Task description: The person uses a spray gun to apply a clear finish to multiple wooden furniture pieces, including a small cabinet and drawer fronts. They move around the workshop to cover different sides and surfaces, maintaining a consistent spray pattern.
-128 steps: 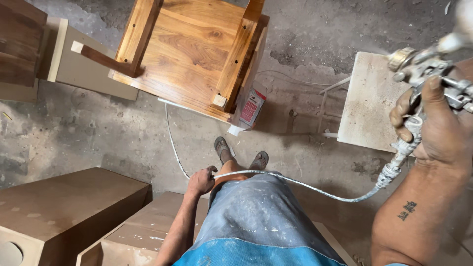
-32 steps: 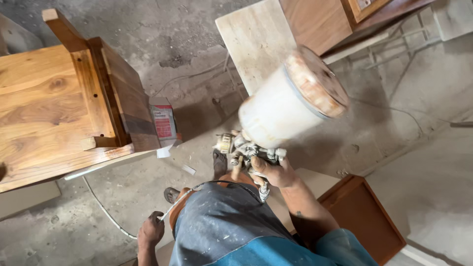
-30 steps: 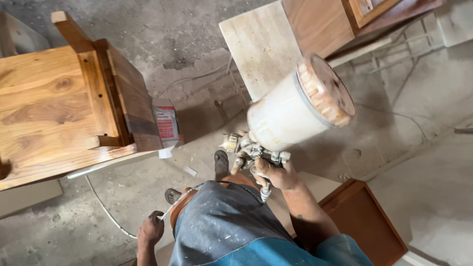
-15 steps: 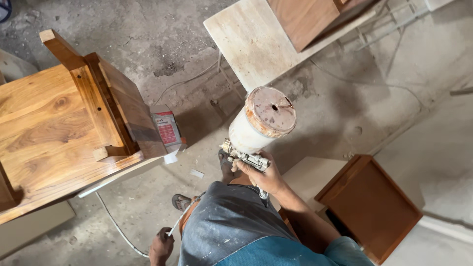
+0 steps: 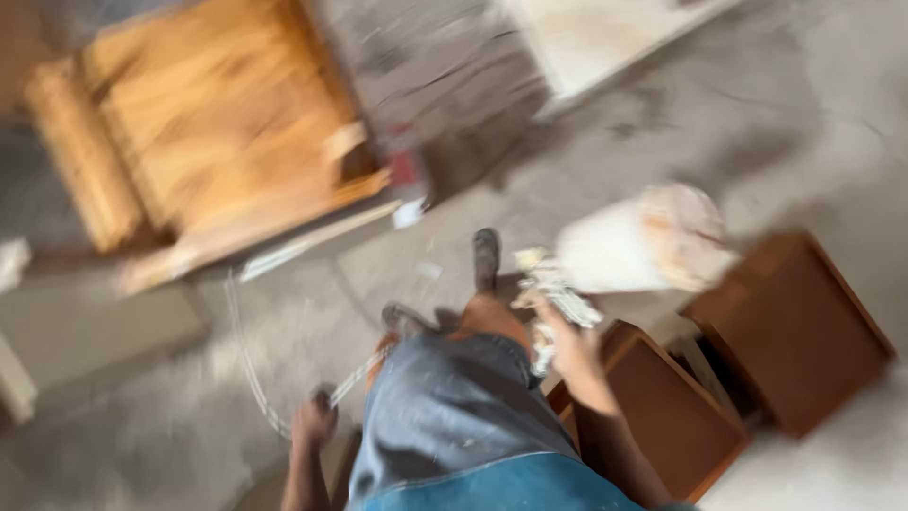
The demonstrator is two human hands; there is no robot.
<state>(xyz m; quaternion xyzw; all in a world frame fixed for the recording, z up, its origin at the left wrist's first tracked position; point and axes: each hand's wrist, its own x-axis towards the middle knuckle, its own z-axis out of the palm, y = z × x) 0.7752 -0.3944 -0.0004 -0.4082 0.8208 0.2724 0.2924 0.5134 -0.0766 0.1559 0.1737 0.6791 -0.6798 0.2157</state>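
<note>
Here the right hand (image 5: 570, 352) is closed on a spray gun (image 5: 553, 301) with its pale cup (image 5: 636, 244) tilted over brown boxes (image 5: 728, 364); the left hand (image 5: 314, 419) grips the hose (image 5: 253, 378) low by the concrete floor (image 5: 785, 142). A wooden table (image 5: 203, 142) lies ahead, blurred.

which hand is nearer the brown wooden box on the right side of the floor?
Right. The right hand, gripping the spray gun, is just left of the brown wooden box. The left hand, holding the hose, is beyond the legs, far to the box's left.
</note>
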